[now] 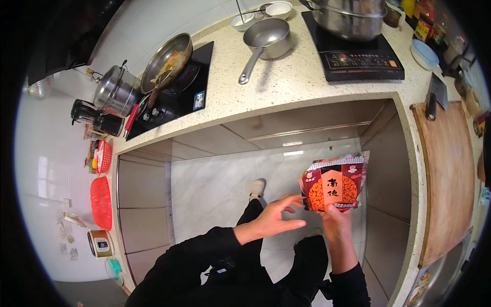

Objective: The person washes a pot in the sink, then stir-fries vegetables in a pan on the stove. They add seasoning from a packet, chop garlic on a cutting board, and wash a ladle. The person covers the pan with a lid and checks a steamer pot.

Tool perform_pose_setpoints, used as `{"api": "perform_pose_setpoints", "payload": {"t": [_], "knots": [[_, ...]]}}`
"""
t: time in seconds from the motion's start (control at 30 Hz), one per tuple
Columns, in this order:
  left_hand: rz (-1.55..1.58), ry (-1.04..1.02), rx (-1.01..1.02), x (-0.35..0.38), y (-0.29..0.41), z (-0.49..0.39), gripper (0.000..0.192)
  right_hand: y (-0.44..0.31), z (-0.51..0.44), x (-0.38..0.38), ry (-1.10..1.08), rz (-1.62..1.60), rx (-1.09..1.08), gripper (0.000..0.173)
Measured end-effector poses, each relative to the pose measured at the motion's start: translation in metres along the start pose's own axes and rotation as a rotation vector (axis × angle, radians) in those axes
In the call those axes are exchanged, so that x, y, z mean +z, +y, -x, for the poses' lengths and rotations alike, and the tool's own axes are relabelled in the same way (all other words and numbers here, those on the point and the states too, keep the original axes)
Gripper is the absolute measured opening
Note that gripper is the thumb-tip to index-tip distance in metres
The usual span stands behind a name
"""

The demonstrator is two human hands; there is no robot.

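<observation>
A stack of seasoning packets (333, 184), the top one dark red with orange pictures and writing, is held upright over the floor by my right hand (336, 222), its thumb on the front. My left hand (272, 218) is just left of the packets with thumb and fingers apart; its fingertips come close to the packets' left edge, and whether they touch I cannot tell. Beyond, on the counter, stand a grey metal saucepan (271, 36) and a wok (168, 63) with cooked food in it, tilted on the black hob.
A steel steamer pot (347, 19) sits on an induction cooker (360, 61). At the right lie a cleaver (437, 96) and a wooden cutting board (447, 180), near a sink (441, 276). A lidded pot (117, 90), red baskets (101, 201) and jars line the counter, whose edge curves around me.
</observation>
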State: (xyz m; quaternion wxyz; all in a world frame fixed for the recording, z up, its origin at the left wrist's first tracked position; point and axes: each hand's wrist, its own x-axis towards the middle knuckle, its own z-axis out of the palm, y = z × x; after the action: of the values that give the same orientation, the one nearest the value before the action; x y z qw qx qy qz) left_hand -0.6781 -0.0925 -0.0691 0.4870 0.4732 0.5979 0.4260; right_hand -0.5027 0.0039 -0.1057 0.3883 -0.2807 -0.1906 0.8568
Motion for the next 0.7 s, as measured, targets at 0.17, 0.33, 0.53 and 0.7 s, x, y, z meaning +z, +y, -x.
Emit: {"api": "perform_pose_setpoints", "payload": {"t": [0.17,0.33,0.53,0.7], "knots": [[0.14,-0.025,-0.014,0.068,0.026,-0.022,0.051,-0.025,0.028,-0.029,0.046,-0.047,-0.134,0.064],[0.085,0.092,0.121,0.104,0.065,-0.028,0.029,-0.068,0.056,-0.025,-0.012,-0.059,-0.192,0.068],[-0.036,0.02,0.21,0.113,0.126,-0.067,0.017,-0.162,0.092,-0.035,0.102,0.042,-0.404,0.091],[-0.007,-0.233,0.176,0.127,0.169,-0.116,0.016,-0.265,0.124,-0.042,0.102,0.836,-0.266,0.039]]}}
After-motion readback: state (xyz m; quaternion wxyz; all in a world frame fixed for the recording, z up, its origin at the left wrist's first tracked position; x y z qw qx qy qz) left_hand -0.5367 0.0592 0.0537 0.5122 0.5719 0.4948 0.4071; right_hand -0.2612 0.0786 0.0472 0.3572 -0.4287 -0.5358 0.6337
